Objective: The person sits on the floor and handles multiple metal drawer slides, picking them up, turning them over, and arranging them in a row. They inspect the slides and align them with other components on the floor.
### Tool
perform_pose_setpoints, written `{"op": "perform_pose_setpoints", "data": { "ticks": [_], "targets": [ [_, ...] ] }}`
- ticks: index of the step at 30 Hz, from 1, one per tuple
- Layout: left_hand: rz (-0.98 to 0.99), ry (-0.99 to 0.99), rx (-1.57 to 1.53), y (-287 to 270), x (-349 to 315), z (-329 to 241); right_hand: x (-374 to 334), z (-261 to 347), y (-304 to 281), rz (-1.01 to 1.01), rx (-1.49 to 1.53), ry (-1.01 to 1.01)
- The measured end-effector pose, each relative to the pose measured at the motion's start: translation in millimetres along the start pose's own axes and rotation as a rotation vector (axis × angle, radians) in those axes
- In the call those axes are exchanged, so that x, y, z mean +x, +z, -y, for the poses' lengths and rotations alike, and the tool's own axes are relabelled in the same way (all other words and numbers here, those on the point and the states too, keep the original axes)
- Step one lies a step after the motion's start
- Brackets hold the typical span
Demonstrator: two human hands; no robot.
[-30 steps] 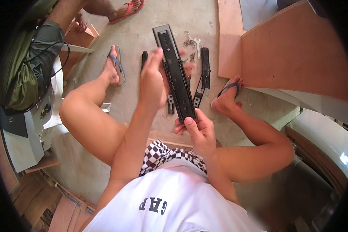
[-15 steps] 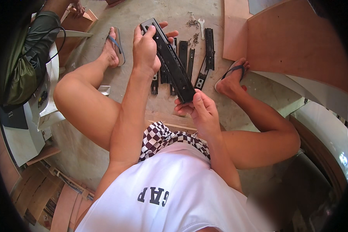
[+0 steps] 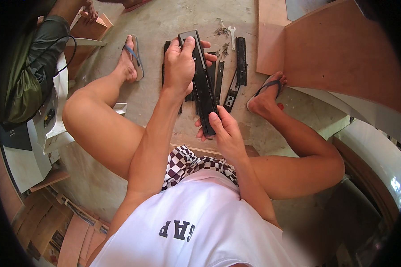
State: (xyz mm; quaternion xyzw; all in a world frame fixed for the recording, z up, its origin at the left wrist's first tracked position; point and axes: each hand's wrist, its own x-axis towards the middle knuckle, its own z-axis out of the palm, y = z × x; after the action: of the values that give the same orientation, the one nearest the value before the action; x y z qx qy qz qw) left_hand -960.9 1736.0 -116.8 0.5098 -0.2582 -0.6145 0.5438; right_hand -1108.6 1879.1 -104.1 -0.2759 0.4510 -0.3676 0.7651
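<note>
Between my two hands is a long black metal drawer slide [image 3: 203, 91], held above the floor and running from far to near. My left hand [image 3: 181, 66] grips its far end, thumb on the upper face and fingers around the other side. Its near end sits in my right hand [image 3: 225, 129], pinched between thumb and fingers. Below, on the floor, lie several more black drawer slides [image 3: 241, 61], partly hidden by my hands and the held one. A short slide piece [image 3: 231, 92] with silver rectangles rests beside them.
Beyond the slides lie an open-ended wrench [image 3: 232, 37] and a scatter of small screws [image 3: 221, 31]. Wooden panels [image 3: 343, 58] stand at the right. Another person's hand [image 3: 91, 12] shows at the upper left, near a dark green bag [image 3: 20, 91]. Wood boards [image 3: 44, 218] lie at lower left.
The held slide has swung closer to straight up and down. Its far end moved right and nearer, its near end left and nearer. Both hands keep their hold.
</note>
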Motion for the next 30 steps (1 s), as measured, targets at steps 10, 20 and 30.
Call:
{"op": "perform_pose_setpoints", "data": {
  "ticks": [10,20,30],
  "targets": [
    [-0.018,-0.244,-0.26,-25,23,27,26,26,-9,0.035,0.195,0.323],
    [0.198,-0.295,-0.375,-26,24,43,62,24,-5,0.003,0.14,0.343],
    [0.043,-0.169,-0.2,-19,17,73,77,14,-8,-0.116,0.008,0.286]
  ]
}}
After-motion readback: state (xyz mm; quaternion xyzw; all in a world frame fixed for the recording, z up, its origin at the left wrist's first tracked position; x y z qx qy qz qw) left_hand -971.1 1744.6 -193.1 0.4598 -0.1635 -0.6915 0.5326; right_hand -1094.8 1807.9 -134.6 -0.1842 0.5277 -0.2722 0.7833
